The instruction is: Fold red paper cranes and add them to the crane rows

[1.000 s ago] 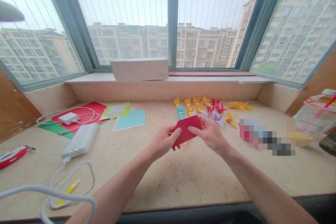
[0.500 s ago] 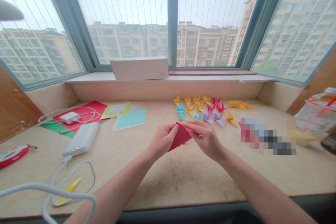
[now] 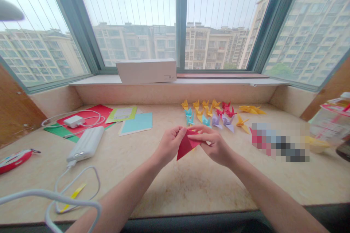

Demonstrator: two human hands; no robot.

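Observation:
A folded piece of red origami paper [image 3: 186,147] is held up between my two hands above the stone counter [image 3: 175,193]. My left hand [image 3: 171,142] pinches its left edge, thumb on the near face. On the other side my right hand [image 3: 212,142] grips the upper right part, its fingers lying across the paper. One corner of the sheet points down toward me. Just beyond my hands stand several folded paper cranes in yellow, blue, red and purple, such as a purple crane [image 3: 228,122] and a blue crane [image 3: 189,116].
On the left lie red paper [image 3: 94,116], blue paper [image 3: 138,123], a white power bank [image 3: 86,143] and looping white cable [image 3: 68,198]. A white box [image 3: 147,72] rests on the sill. A plastic cup [image 3: 326,120] stands at right, near a yellow folded paper [image 3: 251,109] and a pixelated patch.
My right fingers have shifted over the red paper, and more of its near face shows. The paper's lower corner has turned slightly. Both hands keep their hold.

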